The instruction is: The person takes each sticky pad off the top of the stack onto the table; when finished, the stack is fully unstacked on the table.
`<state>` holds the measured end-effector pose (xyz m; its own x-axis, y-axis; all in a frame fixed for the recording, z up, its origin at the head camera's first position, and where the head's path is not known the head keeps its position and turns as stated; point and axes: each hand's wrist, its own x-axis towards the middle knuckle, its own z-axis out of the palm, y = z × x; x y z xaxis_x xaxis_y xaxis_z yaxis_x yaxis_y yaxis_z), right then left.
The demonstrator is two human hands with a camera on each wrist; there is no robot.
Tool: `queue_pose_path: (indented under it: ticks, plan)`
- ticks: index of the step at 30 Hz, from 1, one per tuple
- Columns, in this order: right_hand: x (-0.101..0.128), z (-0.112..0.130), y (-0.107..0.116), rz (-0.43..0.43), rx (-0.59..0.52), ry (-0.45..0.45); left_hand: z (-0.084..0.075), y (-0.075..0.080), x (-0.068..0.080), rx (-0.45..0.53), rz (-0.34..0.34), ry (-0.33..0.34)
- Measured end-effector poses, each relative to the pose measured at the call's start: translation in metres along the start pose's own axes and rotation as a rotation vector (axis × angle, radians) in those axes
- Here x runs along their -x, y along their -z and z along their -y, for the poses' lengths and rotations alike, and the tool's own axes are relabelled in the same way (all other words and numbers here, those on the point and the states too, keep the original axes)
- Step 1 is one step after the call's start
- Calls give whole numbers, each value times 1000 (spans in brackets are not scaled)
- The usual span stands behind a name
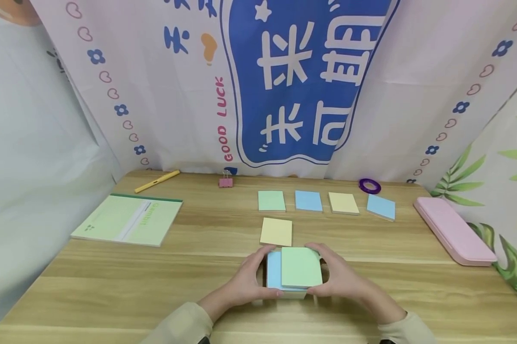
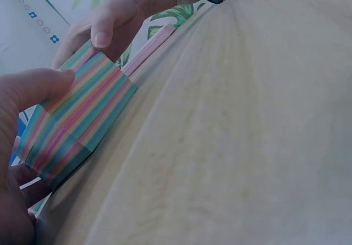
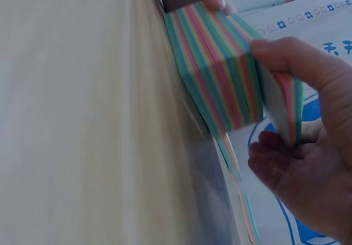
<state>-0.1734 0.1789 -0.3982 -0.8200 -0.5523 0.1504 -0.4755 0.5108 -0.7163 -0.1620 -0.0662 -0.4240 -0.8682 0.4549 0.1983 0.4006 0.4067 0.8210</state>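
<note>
Pale wood-grain worktop [image 1: 112,286] fills the scene, backed by a printed cloth with blue lettering. Near its front edge sits a thick pad [image 1: 295,270] of sticky notes, a squat block with striped sides of pink, green, blue and yellow paper; its green top sheet lies skewed over a blue one. The left hand [image 1: 247,282] grips the pad's left side, thumb on the near face, and the right hand [image 1: 342,279] grips the right side, so the pad lies directly between them, both equally near. The wrist views show fingers curled round the striped edges.

Just behind the pad lies a single yellow note [image 1: 276,231]. Farther behind it four notes [image 1: 326,202] stand in a row. Left of the pad lies a green notebook [image 1: 128,219]; right of it, a smooth pink case [image 1: 454,231].
</note>
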Motion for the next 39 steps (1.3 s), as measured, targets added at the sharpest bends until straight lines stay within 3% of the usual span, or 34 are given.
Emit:
queue_pose_path:
  ticks: [4, 11, 19, 27, 35, 39]
  plan:
    - [3, -4, 10, -40, -6, -7, 1, 0, 1, -6, -6, 14]
    - [-3, -12, 34, -78, -139, 41, 1, 2, 2, -10, 0, 39]
    - [-24, -34, 55, -91, -175, -96, 2, 2, 2, -11, 18, 58]
    - [-44, -56, 55, -61, -209, -182, 2, 3, 1, -24, 22, 53]
    - [-46, -73, 44, -71, -158, -215, 0, 2, 2, -18, 39, 53]
    - [-49, -79, 39, -72, -75, -202, -1, 2, 2, -10, 41, 62]
